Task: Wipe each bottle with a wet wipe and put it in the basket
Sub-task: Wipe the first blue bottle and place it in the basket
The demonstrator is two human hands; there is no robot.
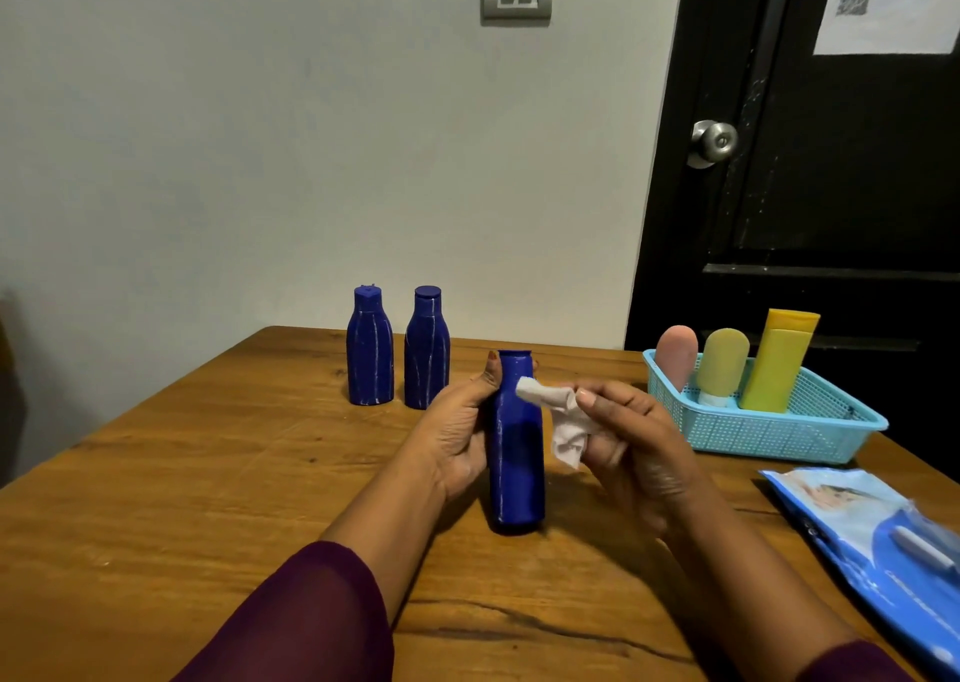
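Observation:
A dark blue bottle (516,463) is held above the wooden table (208,473), cap end pointing away from me. My left hand (460,432) grips it from the left, thumb near the cap. My right hand (631,434) pinches a white wet wipe (558,416) against the bottle's right side near its neck. Two more blue bottles (370,349) (427,351) stand upright side by side at the far edge of the table. A light blue basket (779,437) sits at the right, holding a pink tube (675,356), a pale yellow tube (722,364) and a yellow bottle (779,364).
A blue wet-wipe pack (878,536) lies flat at the table's right front edge. Behind the table are a white wall and a black door (831,162) with a metal knob.

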